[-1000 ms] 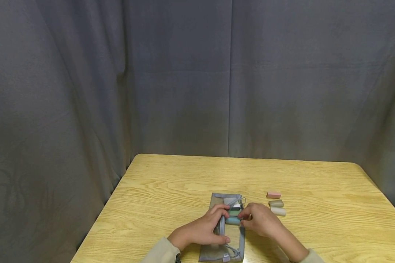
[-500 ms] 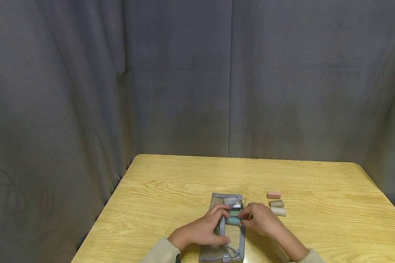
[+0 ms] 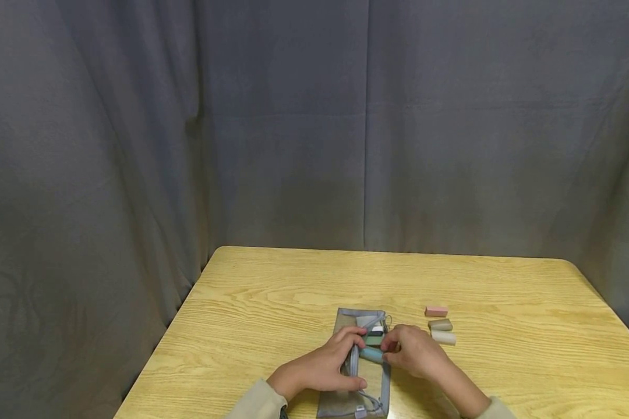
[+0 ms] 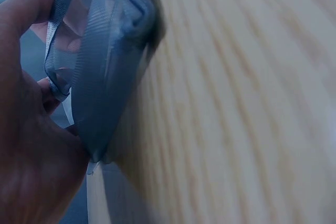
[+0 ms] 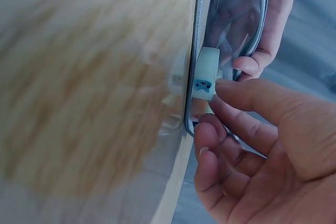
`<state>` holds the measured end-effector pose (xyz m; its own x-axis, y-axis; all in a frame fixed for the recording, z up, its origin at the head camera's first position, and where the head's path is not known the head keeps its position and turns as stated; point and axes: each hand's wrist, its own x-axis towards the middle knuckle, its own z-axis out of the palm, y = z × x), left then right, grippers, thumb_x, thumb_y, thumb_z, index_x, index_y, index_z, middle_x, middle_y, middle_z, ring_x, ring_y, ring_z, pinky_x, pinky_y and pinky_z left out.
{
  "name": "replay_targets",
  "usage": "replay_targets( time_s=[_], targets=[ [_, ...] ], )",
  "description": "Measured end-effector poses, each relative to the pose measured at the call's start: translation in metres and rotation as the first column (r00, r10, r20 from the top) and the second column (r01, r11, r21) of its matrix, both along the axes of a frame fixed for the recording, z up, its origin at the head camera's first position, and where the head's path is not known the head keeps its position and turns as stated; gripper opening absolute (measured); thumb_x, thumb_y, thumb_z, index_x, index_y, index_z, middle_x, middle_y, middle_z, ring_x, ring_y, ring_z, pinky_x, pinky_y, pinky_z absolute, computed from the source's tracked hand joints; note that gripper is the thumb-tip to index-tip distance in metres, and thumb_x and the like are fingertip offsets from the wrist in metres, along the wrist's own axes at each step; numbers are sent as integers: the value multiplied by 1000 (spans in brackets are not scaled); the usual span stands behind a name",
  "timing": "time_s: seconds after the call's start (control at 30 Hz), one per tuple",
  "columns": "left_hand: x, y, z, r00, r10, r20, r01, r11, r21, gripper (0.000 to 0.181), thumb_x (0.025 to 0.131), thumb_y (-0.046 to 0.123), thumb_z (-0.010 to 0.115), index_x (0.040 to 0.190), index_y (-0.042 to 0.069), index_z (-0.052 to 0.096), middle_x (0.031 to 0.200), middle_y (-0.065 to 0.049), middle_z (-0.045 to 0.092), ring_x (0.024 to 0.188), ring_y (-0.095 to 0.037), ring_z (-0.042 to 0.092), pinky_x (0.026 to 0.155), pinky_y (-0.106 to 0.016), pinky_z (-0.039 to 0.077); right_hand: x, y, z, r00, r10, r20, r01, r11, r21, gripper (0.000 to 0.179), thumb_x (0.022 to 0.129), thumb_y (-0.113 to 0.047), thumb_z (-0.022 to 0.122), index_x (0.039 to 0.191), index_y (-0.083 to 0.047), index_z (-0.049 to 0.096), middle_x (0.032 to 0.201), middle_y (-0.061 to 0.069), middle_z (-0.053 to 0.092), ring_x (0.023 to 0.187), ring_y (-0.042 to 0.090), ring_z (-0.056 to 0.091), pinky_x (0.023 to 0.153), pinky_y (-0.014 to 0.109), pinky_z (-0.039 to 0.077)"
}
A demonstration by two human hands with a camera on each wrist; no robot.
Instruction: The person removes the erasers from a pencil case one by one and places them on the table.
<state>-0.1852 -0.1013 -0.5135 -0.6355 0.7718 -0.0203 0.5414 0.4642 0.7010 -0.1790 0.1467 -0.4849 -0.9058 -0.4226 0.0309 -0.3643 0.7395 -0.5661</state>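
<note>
A grey mesh zip pouch lies on the table, its zipped mouth spread apart. My left hand holds the mouth's edge up, its fingers curled over the zip; in the left wrist view the mesh stands raised beside that hand. At the opening, my right hand pinches the end of a light blue eraser between thumb and finger. The eraser shows a small printed animal face in the right wrist view. Just beyond it in the pouch lie a green block and a white-and-dark block.
Right of the pouch, a pink block, an olive-brown piece and a white rounded piece lie in a short column. A metal ring hangs at the pouch's far corner. Grey curtains surround the wooden table.
The light blue eraser has turned at a slant, its right end nearer me. My right hand has shifted very slightly; my left hand stays in place.
</note>
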Motion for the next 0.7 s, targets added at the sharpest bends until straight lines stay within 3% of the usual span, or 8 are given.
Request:
replay_targets(
  time_s=[0.4, 0.7],
  targets=[
    [0, 0, 0, 1000, 3, -7, -3, 1000, 0, 50, 97, 43, 65, 132, 16, 40, 162, 3, 19, 150, -19, 21, 117, -37, 32, 0, -5, 4, 1000, -11, 9, 11, 999, 41, 20, 77, -23, 88, 82, -17, 70, 76, -11, 64, 71, 9, 55, 62, 29, 46],
    [-1, 0, -2, 1000, 7, 19, -7, 1000, 3, 51, 97, 44, 65, 133, 17, 40, 161, 6, 18, 150, -19, 20, 117, -37, 31, 1, -13, 7, 993, -106, 43, 99, 986, 137, 19, 75, -25, 89, 83, -17, 74, 77, -9, 68, 72, 10, 61, 65, 34, 51]
  ],
)
